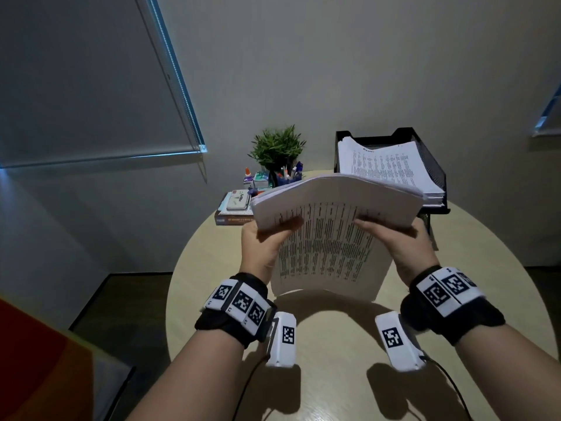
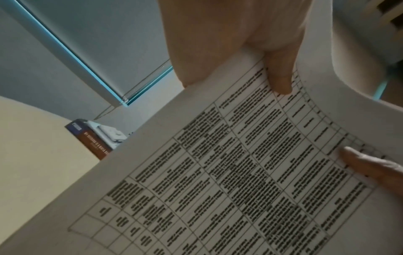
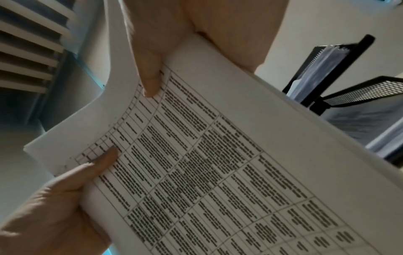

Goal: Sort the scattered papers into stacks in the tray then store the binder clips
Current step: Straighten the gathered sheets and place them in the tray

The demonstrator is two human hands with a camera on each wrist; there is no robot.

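Observation:
A thick stack of printed sheets (image 1: 328,247) stands nearly upright over the round table, its top edge curling away from me. My left hand (image 1: 264,241) grips its left side, thumb on the printed face (image 2: 277,72). My right hand (image 1: 397,241) grips the right side, thumb likewise on the face (image 3: 150,75). Both wrist views are filled by the table-printed page (image 2: 218,172) (image 3: 218,155). The black mesh tray (image 1: 431,159) sits at the back right, holding a pile of printed papers (image 1: 385,165). No binder clips are in view.
The beige round table (image 1: 334,344) lies below my hands. At the back stand a small green plant (image 1: 277,147), a pen cup (image 1: 288,174), a glue bottle (image 1: 248,176) and a book pile (image 1: 233,211). A window blind (image 1: 91,86) hangs at left.

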